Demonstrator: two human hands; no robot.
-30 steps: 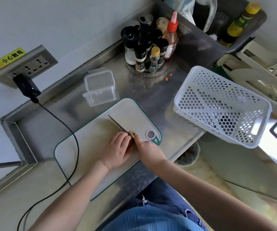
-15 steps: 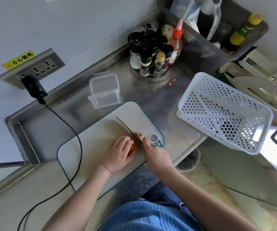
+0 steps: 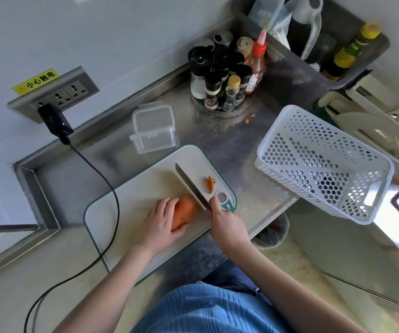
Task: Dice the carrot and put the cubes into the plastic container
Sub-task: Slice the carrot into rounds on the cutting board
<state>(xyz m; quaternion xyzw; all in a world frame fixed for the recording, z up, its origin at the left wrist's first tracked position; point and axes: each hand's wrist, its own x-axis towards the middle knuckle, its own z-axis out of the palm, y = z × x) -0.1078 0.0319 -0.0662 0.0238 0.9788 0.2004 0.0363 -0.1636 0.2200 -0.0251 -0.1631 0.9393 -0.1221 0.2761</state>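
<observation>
Both of your hands are at work on the cutting board (image 3: pixel 131 203) in the head view. Your left hand (image 3: pixel 161 223) curls over the carrot (image 3: pixel 184 211), fingers and thumb wrapped around its near end, pinning it to the board. Your right hand (image 3: pixel 226 223) grips the handle of the knife (image 3: pixel 190 186), with the forefinger laid along the blade's spine; the blade stands on edge against the carrot's far end and runs away from you across the board.

One thin cut slice of carrot (image 3: pixel 210 183) lies on the board just beyond the blade, beside the hanging hole in the board's corner. The plastic container (image 3: pixel 154 127) sits on the steel counter (image 3: pixel 217 138) just past the board's far edge, apart from the carrot; whether it holds anything you cannot tell from here. Two small orange bits (image 3: pixel 249 118) lie on the counter near the rack of spice bottles (image 3: pixel 225 78). The white perforated basket (image 3: pixel 323 162) sits to your right, overhanging the counter's edge. A black cable (image 3: pixel 104 179) runs from the wall socket down across the counter, left of the board.
</observation>
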